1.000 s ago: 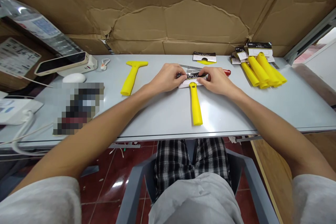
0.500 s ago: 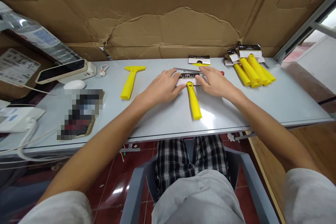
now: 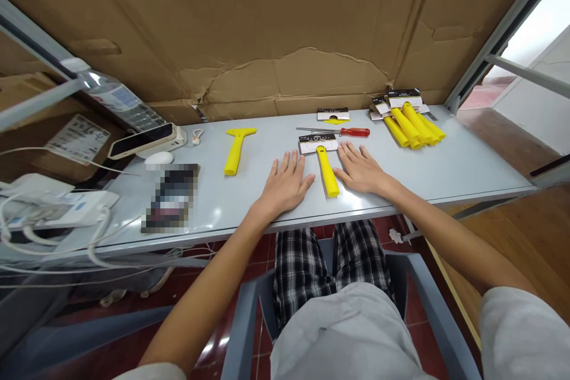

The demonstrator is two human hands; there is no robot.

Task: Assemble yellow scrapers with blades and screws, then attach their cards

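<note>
A yellow-handled scraper lies on the table, its head covered by a black-and-white card. My left hand rests flat to its left, fingers stretched out and empty. To the right of the handle my right hand also lies flat, thumb out, holding nothing. Just beyond the card is a red-handled screwdriver, its shaft pointing left. Behind that sits another card with a bit of yellow showing below it. Further left lies a bare yellow scraper handle with no card.
Several carded yellow scrapers are piled at the right rear. On the left are a blurred phone, a white mouse, a phone on a white block, a water bottle and a power strip with cables. Cardboard stands behind the table.
Both hands have drawn back from the card toward the table's front edge and now lie flat. The carded scraper and the screwdriver are uncovered. The view has shifted.
</note>
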